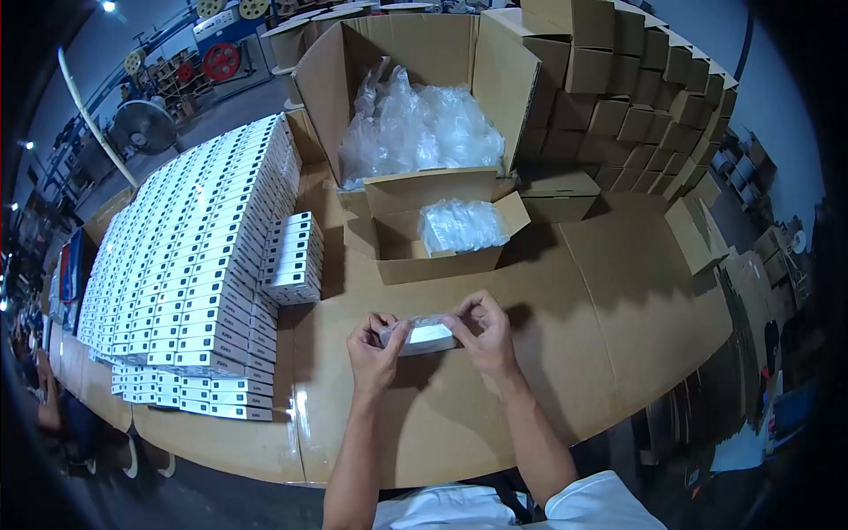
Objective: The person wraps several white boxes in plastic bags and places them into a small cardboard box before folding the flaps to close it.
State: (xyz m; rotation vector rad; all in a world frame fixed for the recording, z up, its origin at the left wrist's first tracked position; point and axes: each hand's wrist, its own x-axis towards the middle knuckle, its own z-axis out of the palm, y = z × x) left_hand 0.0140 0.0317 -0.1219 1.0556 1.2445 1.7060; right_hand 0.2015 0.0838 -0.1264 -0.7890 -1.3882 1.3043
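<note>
Between my two hands is a small white box (pixel 427 339) with clear plastic wrap along its top. My left hand (pixel 375 347) grips its left end, thumb on the near side. My right hand (pixel 482 334) pinches at the right end, where thumb and fingers meet the plastic. Just beyond stands an open cardboard carton (pixel 442 268), its flaps spread. Several plastic-wrapped packs (pixel 463 227) lie in the right part of that carton. Behind it, a larger open carton (pixel 415 44) holds a heap of clear plastic bags (pixel 424 128).
Rows of stacked white boxes (pixel 190 256) fill the table's left side, with a shorter stack (pixel 294 256) beside them. Many brown cartons (pixel 618 106) are piled at the back right. One carton (pixel 696 234) stands near the right edge of the cardboard-covered table (pixel 618 327).
</note>
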